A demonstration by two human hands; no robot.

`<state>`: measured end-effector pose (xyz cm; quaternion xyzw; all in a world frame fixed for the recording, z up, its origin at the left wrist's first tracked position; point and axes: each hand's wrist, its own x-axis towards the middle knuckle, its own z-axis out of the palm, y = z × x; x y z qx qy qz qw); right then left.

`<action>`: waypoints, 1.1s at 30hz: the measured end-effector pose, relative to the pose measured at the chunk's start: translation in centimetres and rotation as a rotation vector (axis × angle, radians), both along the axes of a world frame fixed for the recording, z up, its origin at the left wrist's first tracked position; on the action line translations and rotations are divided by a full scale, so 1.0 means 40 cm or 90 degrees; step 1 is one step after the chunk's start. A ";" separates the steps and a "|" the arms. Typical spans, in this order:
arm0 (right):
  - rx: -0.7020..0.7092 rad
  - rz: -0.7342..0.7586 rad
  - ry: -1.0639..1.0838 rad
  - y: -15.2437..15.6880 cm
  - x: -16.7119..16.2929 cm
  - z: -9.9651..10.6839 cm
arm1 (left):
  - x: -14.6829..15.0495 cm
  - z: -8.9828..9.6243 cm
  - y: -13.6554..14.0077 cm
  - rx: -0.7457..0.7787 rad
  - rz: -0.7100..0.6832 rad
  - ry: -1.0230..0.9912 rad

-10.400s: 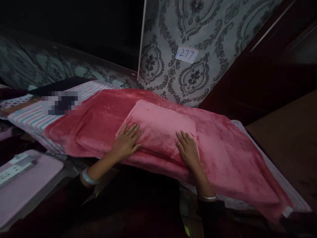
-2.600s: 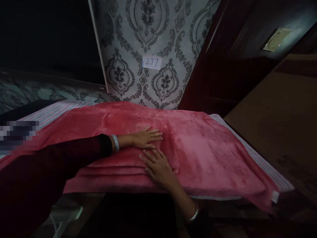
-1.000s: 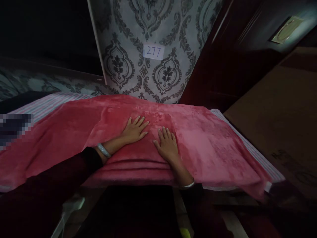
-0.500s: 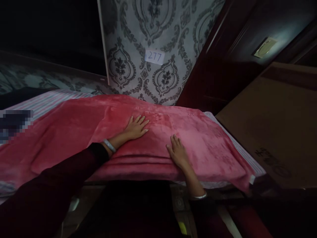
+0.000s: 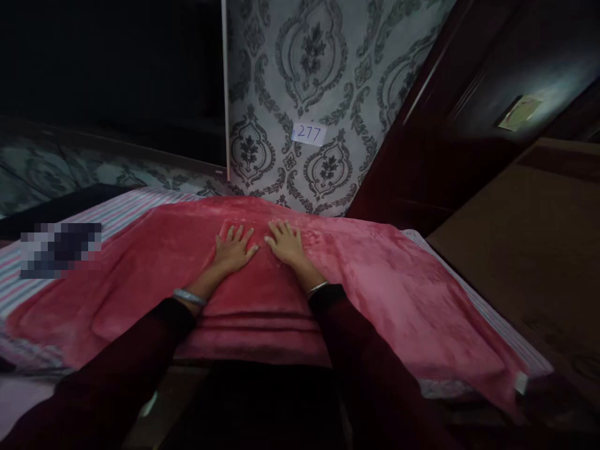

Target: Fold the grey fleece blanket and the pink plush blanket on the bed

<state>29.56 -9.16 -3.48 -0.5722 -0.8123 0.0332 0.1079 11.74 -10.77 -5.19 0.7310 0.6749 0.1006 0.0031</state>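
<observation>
A plush red-pink blanket [image 5: 394,300] lies spread over a surface, with several folded layers showing along its front edge. My left hand [image 5: 234,250] rests flat on it, left of the middle, fingers spread. Close beside it on the right, my right hand [image 5: 285,244] also lies flat on the blanket with its fingers apart. Neither hand grips the cloth. Beneath the blanket, a striped cloth [image 5: 126,206] shows at the left and right edges. A small white tag [image 5: 520,382] sticks out at the blanket's front right corner.
Behind stands a patterned wall with a paper marked 277 [image 5: 309,133]. A large dark screen [image 5: 112,75] is at the upper left. On the right a cardboard box [image 5: 525,250] leans close to the blanket, before a dark red door [image 5: 422,144]. A blurred dark patch covers something at left.
My right hand has moved left and farther back across the blanket, beside my left hand. My left hand has shifted left on the cloth. The camera view has turned slightly.
</observation>
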 end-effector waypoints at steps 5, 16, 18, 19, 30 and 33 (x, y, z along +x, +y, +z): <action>0.019 0.009 -0.027 0.030 0.017 -0.081 | 0.001 -0.027 0.001 -0.005 0.000 0.012; -0.068 -0.341 0.044 0.038 0.286 -0.095 | -0.014 -0.037 0.007 0.022 -0.016 0.000; -0.084 -0.370 0.070 0.013 0.314 -0.105 | -0.014 -0.036 0.008 0.021 -0.016 -0.012; -0.091 -0.379 0.078 -0.001 0.326 -0.111 | -0.013 -0.036 0.007 0.020 -0.014 -0.019; -0.019 -0.424 0.079 -0.150 0.350 -0.044 | -0.022 -0.005 0.010 -0.029 -0.037 -0.054; 0.072 -0.273 0.055 -0.186 0.231 -0.003 | -0.015 0.026 -0.028 -0.002 -0.056 -0.039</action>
